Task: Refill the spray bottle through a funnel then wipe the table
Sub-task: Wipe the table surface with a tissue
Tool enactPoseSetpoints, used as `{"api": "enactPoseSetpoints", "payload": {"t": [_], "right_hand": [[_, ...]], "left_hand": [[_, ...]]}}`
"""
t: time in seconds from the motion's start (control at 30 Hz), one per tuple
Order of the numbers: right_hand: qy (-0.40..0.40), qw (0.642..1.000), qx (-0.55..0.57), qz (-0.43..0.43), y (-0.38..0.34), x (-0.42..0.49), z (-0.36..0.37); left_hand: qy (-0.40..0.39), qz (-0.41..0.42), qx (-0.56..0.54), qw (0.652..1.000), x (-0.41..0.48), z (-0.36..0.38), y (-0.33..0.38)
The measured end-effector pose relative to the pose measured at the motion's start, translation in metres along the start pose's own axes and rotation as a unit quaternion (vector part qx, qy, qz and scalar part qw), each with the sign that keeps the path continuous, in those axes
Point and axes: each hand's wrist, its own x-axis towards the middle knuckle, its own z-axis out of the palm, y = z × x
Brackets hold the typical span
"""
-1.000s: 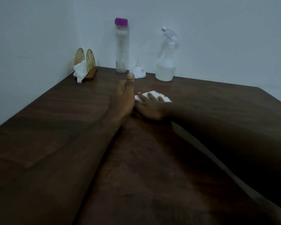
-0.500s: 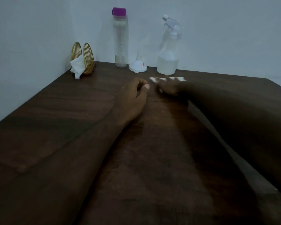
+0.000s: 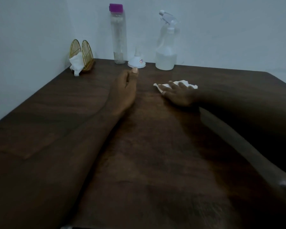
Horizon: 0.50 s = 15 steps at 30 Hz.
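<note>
My right hand [image 3: 177, 93] lies flat on a white tissue [image 3: 178, 83] and presses it against the dark wooden table [image 3: 152, 162], right of centre. My left hand [image 3: 125, 90] rests on its edge on the table, fingers loosely curled, thumb up, holding nothing. Against the back wall stands the clear spray bottle [image 3: 166, 52] with its white trigger head on and liquid filling its lower third. A white funnel [image 3: 136, 61] sits upside down to its left, just beyond my left thumb. The tall clear bottle [image 3: 118, 35] with a purple cap stands left of the funnel.
A gold wire napkin holder [image 3: 82, 54] with white tissues stands in the back left corner by the wall. The table's right edge [image 3: 281, 80] runs diagonally at the far right.
My right hand slid the tissue away from my left hand, first toward the back, then to the right. My left hand stayed in place and its thumb shifted.
</note>
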Motion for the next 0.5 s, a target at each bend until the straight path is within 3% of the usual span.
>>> {"api": "enactPoseSetpoints", "payload": {"t": [0.07,0.13,0.23,0.3,0.43,0.5], "right_hand": [[-0.014,1.000,0.004,0.016,-0.005,-0.017,0.003],[0.019,0.996,-0.020,-0.086,-0.041,-0.049,0.016],[-0.017,0.973,0.011,-0.229,-0.062,-0.114,0.032],[-0.030,0.982,0.023,-0.186,-0.028,-0.129,0.032],[-0.046,0.997,0.046,0.042,0.015,-0.129,0.031],[-0.041,0.998,0.038,0.032,-0.013,-0.149,0.038]], "left_hand": [[-0.005,0.010,0.005,1.000,-0.002,0.001,0.000],[0.002,0.023,-0.010,1.000,-0.004,0.000,0.000],[0.014,0.037,-0.008,0.999,-0.007,-0.003,-0.001],[0.000,0.035,-0.003,0.999,-0.009,-0.003,-0.001],[-0.045,0.039,0.009,0.998,-0.014,0.002,0.004],[-0.067,0.048,0.018,0.996,-0.020,0.008,0.010]]}}
